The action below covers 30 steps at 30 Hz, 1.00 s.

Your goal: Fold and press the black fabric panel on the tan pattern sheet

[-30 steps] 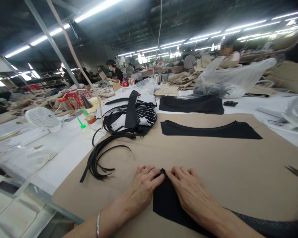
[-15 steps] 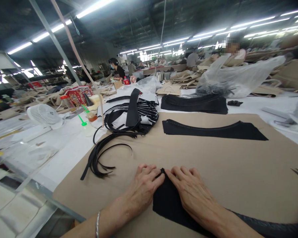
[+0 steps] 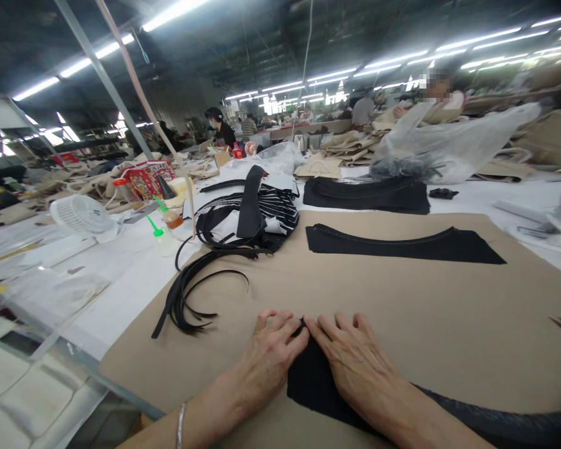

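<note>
— Near the front edge of the worktop [image 3: 402, 299], on brown paper, lies the black fabric [image 3: 311, 380]. How would it handle?

— Light and limp, I'd judge; it lies flat and would likely fold or slide if lifted by one edge.

— And the hands?

— Left hand [image 3: 268, 355] and right hand [image 3: 350, 365] rest flat on its top corner, fingers [image 3: 285, 324] spread and pressing, gripping nothing.

— Best hold?

— Pinch at the pointed corner, or both side edges together.
</note>
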Each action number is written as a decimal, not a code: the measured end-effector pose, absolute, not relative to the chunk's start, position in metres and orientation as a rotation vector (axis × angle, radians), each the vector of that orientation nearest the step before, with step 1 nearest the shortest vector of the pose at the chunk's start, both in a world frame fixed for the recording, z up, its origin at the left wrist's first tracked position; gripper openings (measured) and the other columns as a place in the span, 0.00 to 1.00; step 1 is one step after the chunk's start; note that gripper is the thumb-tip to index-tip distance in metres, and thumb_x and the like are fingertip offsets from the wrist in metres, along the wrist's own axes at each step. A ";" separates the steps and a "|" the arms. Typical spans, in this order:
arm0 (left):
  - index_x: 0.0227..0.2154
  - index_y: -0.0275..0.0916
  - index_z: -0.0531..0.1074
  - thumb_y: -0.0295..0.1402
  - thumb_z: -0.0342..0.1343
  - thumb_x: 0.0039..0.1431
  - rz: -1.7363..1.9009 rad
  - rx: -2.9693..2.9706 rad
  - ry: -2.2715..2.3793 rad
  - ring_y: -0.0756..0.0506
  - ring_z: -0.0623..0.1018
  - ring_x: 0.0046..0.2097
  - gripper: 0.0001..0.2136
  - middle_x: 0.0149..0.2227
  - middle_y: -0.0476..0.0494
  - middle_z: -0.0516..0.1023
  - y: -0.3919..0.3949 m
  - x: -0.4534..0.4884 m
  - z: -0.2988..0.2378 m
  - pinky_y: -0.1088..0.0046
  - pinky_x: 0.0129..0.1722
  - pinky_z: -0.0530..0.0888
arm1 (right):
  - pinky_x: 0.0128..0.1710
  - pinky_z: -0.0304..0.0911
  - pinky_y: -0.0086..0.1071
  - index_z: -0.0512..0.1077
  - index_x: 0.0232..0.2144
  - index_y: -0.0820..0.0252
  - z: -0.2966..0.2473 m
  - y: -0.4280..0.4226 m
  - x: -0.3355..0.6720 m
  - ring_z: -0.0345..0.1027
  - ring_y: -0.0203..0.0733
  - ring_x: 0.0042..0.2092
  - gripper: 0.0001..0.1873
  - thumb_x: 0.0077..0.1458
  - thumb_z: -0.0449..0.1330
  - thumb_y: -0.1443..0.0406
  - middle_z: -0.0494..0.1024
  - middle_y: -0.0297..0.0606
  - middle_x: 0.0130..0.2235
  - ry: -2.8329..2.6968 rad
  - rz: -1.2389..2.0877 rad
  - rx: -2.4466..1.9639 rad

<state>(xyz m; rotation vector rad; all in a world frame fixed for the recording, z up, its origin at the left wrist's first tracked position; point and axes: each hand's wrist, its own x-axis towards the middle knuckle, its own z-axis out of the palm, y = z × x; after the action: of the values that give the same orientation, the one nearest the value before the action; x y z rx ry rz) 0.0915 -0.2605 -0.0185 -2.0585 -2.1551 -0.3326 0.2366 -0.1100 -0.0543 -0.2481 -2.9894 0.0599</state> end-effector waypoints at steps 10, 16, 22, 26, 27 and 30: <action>0.56 0.43 0.64 0.29 0.47 0.65 -0.278 -2.030 -2.121 0.46 0.67 0.55 0.17 0.50 0.45 0.74 -0.262 0.092 -0.021 0.63 0.55 0.57 | 0.56 0.45 0.54 0.58 0.62 0.53 -0.028 -0.117 0.235 0.59 0.53 0.53 0.32 0.55 0.46 0.73 0.69 0.45 0.53 -2.998 0.105 -0.326; 0.55 0.44 0.64 0.29 0.46 0.66 -0.290 -2.029 -2.127 0.45 0.67 0.56 0.16 0.52 0.45 0.73 -0.262 0.093 -0.024 0.63 0.55 0.56 | 0.53 0.48 0.52 0.60 0.61 0.55 -0.011 -0.116 0.232 0.60 0.53 0.51 0.33 0.52 0.47 0.73 0.69 0.47 0.52 -3.080 0.268 -0.359; 0.52 0.45 0.67 0.27 0.47 0.64 -0.343 -2.013 -2.176 0.44 0.67 0.56 0.16 0.52 0.44 0.73 -0.263 0.094 -0.025 0.61 0.56 0.56 | 0.50 0.53 0.47 0.53 0.65 0.57 0.010 -0.105 0.245 0.60 0.51 0.52 0.36 0.53 0.50 0.69 0.69 0.46 0.52 -3.053 0.583 -0.527; 0.54 0.42 0.65 0.23 0.46 0.62 -0.409 -2.002 -2.234 0.45 0.68 0.55 0.18 0.51 0.44 0.74 -0.260 0.097 -0.020 0.61 0.56 0.56 | 0.52 0.52 0.47 0.57 0.62 0.56 0.006 -0.106 0.261 0.60 0.50 0.53 0.31 0.56 0.52 0.66 0.68 0.46 0.54 -2.984 0.612 -0.521; 0.55 0.41 0.64 0.22 0.45 0.61 -0.409 -1.997 -2.261 0.45 0.68 0.55 0.20 0.50 0.44 0.74 -0.258 0.097 -0.018 0.61 0.56 0.56 | 0.52 0.52 0.48 0.57 0.62 0.56 0.004 -0.106 0.263 0.60 0.50 0.53 0.29 0.57 0.52 0.67 0.68 0.45 0.54 -2.976 0.597 -0.517; 0.57 0.42 0.62 0.19 0.43 0.59 -0.373 -2.006 -2.342 0.45 0.68 0.54 0.23 0.49 0.44 0.74 -0.251 0.100 -0.010 0.60 0.55 0.56 | 0.51 0.52 0.47 0.61 0.59 0.58 0.002 -0.105 0.268 0.61 0.50 0.52 0.25 0.58 0.53 0.68 0.70 0.45 0.52 -2.962 0.577 -0.543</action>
<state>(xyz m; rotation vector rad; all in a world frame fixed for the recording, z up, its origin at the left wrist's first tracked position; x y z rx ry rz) 0.0997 -0.2515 -0.0101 -2.0057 -2.3421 -0.3729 0.2685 -0.1055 0.0022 -0.5430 -2.9624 0.5768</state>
